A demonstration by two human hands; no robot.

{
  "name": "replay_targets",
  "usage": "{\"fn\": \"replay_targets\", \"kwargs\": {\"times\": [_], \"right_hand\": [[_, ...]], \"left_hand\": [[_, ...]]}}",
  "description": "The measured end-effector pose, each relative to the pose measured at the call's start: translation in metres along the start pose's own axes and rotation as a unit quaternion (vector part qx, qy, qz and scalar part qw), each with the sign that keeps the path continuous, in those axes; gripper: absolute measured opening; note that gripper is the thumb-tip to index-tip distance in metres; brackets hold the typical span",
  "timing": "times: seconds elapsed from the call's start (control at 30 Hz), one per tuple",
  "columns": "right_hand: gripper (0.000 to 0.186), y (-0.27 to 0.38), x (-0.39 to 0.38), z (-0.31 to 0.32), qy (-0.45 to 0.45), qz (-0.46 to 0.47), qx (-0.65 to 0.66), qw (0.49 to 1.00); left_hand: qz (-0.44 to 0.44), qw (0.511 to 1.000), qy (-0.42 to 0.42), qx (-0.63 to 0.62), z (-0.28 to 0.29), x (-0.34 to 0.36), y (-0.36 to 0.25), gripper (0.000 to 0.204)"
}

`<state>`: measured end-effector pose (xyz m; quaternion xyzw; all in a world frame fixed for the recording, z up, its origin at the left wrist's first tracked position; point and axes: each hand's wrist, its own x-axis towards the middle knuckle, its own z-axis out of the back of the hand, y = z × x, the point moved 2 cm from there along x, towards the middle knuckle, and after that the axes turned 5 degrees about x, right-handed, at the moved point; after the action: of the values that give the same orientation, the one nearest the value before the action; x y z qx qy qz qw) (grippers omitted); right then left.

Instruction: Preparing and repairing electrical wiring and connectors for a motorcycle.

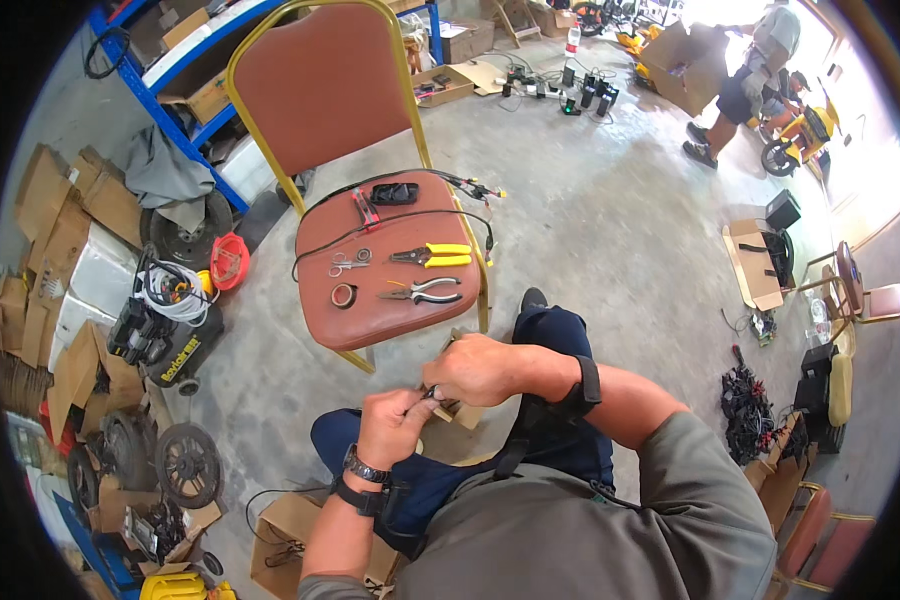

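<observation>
My left hand (387, 428) and my right hand (473, 370) meet in front of my lap, fingers pinched close together. Between them is a small dark piece (430, 393), too small and covered to name. Just beyond stands a chair with a brown padded seat (410, 318) and gold frame. On that seat lie yellow-handled wire strippers (444, 255), grey-handled pliers (425, 292), small scissors (350, 262) and a roll of tape (343, 295). Farther back on it are a black cable (370, 229), a red tool (366, 209) and a black pouch-like item (395, 193).
An open cardboard box (275, 535) sits beside my left leg. Leftward are wheels (188, 465), a black air compressor (192, 345) and a red helmet (230, 262). A wire pile (748, 410) lies at right. Another person (750, 80) carries a large carton at the far right.
</observation>
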<state>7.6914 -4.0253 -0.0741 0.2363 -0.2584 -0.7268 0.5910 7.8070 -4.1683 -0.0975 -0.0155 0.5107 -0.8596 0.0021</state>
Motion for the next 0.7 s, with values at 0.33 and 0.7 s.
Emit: {"fn": "replay_targets", "kwargs": {"times": [0.33, 0.7], "right_hand": [[0.024, -0.008, -0.002, -0.001, -0.034, 0.003, 0.030, 0.999], [0.027, -0.001, -0.008, 0.012, -0.072, 0.001, 0.088, 0.994]], "left_hand": [[-0.181, 0.942, -0.110, 0.260, -0.002, 0.005, -0.017, 0.009], [-0.150, 0.962, -0.109, 0.201, 0.005, 0.010, -0.020, 0.012]]}}
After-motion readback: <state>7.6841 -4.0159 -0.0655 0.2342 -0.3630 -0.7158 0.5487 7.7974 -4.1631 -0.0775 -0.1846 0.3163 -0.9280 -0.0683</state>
